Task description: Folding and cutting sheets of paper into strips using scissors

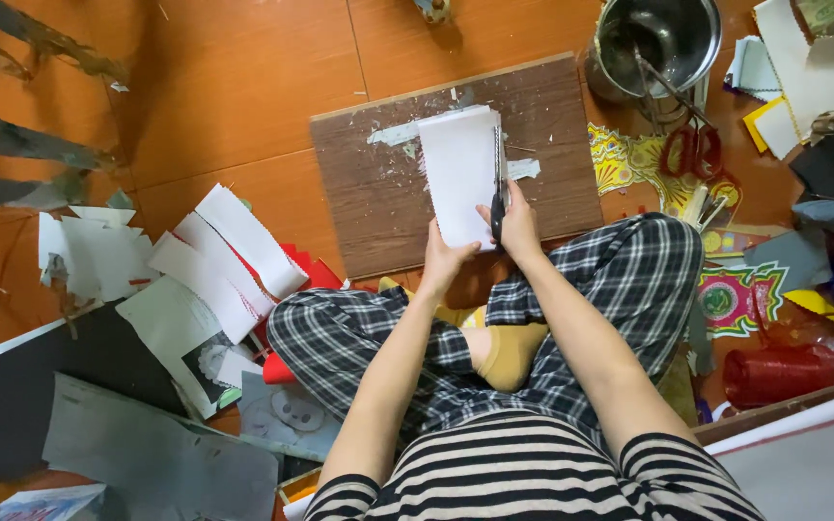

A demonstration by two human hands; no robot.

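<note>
I sit cross-legged on the floor, looking down at my lap. My left hand (444, 260) grips the near edge of a stack of white paper sheets (459, 169) that lies on a worn brown wooden board (369, 193). My right hand (516, 227) is closed on a pair of black-handled scissors (497, 183), whose blades run along the right edge of the stack, pointing away from me. The stack's left edge looks zigzag-cut.
White paper strips with zigzag edges (224, 256) lie at my left among red, grey and black sheets. A metal pot (653, 43) holding tools stands at the upper right. Colourful patterned paper (736, 294) and a red cup (774, 374) lie at my right.
</note>
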